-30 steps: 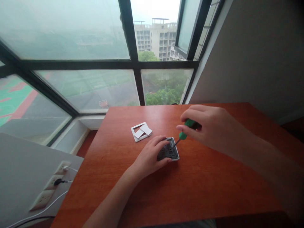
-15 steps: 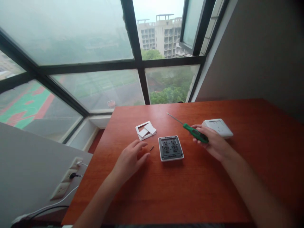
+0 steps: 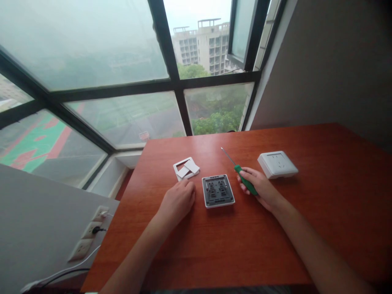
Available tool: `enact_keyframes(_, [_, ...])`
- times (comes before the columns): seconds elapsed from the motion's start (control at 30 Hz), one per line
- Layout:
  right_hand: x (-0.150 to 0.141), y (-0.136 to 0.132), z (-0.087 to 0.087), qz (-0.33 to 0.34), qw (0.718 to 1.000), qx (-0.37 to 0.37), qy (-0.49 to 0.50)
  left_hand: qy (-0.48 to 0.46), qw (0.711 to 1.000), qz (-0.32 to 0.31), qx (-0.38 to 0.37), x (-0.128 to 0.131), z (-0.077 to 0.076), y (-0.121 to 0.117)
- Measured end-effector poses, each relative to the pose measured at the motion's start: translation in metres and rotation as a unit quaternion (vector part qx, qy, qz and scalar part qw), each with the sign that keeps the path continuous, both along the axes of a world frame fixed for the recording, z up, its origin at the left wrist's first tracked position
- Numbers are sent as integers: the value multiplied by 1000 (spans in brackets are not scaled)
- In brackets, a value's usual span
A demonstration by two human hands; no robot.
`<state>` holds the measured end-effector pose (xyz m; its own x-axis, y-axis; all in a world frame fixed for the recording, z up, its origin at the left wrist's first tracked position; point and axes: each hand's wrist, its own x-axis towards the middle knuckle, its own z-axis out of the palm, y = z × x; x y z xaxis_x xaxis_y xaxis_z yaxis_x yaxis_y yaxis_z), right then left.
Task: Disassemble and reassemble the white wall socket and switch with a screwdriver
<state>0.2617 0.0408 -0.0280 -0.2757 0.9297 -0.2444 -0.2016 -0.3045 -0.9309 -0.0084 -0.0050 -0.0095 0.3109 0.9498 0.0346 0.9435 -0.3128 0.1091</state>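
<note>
My right hand (image 3: 255,185) holds a screwdriver (image 3: 247,181) by its green handle, with its metal shaft pointing up and away to the left. My left hand (image 3: 180,198) is closed, fingertips down on the tabletop at the spot where a small screw lay. The hand now hides that screw. Between my hands lies a wall switch (image 3: 218,191), its dark inner mechanism uncovered within a white rim; neither hand touches it. Just beyond my left hand is a white cover frame (image 3: 175,167) with two loose white rocker plates (image 3: 192,165) lying across it.
A white wall socket box (image 3: 278,164) sits on the wooden table (image 3: 245,245), beyond my right hand. Large windows (image 3: 122,118) rise behind the table. Low on the left wall are several outlets (image 3: 81,249) with plugs and cables.
My left hand has moved slightly right and closed its fingers over the screw. My right hand has drawn left and a little down, with the screwdriver tilting steeper. The view has shifted slightly.
</note>
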Motion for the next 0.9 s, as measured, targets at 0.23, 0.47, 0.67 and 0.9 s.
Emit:
enact_keyframes(0.23, [-1,0,-1,3,1000,2,-5,-243,969,-1,-32,-17,4,-7])
enact_keyframes(0.47, [0,1,-1,2,1000,-4,-19,-451,888,-4,-90,-4,19,2])
enact_keyframes(0.67, [-1,-1,1,0,1000,-5,-14,-409,911,-12,-51,10,15,13])
enact_keyframes(0.9, [0,0,-1,4,1000,1,-17,-367,930,-31,1,10,9,12])
